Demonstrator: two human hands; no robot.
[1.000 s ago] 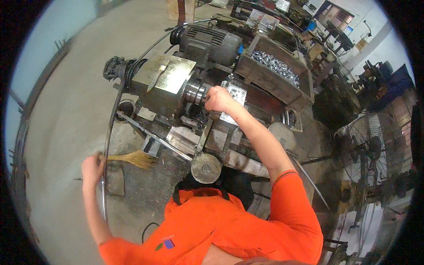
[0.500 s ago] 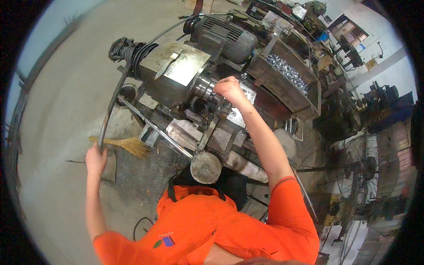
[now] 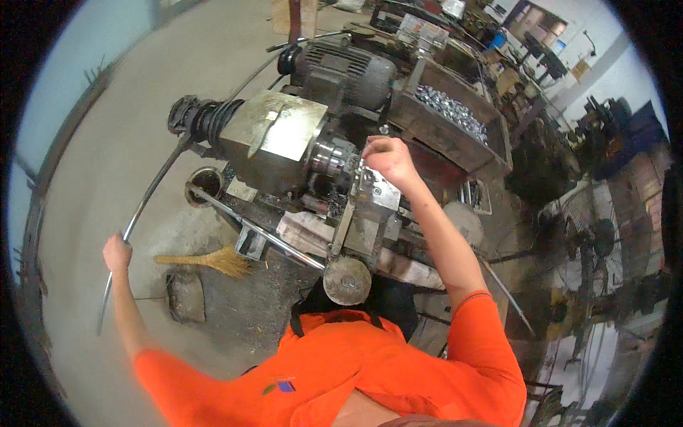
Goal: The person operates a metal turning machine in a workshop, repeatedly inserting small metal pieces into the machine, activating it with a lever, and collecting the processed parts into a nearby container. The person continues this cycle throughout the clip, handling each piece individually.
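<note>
I stand at a grey metal lathe [image 3: 274, 139] in an orange shirt. My left hand [image 3: 117, 252] is closed around a long thin steel rod [image 3: 146, 206] that runs from my side up into the machine's pulley end [image 3: 192, 117]. My right hand [image 3: 388, 158] reaches forward with fingers pinched at the chuck [image 3: 334, 158] and tool post [image 3: 373, 196]; whether it holds a small part I cannot tell. A round handwheel [image 3: 346, 280] sits just in front of my chest.
A grey electric motor [image 3: 348, 67] sits behind the lathe. A metal bin of shiny small parts [image 3: 448, 110] stands to the right. A straw broom [image 3: 206, 260] and a dustpan [image 3: 185, 295] lie on the concrete floor at left. Machines and a fan [image 3: 594, 235] crowd the right.
The view has shifted so the lathe sits lower and more central. My left hand has slid lower along the rod. My right hand stays at the chuck.
</note>
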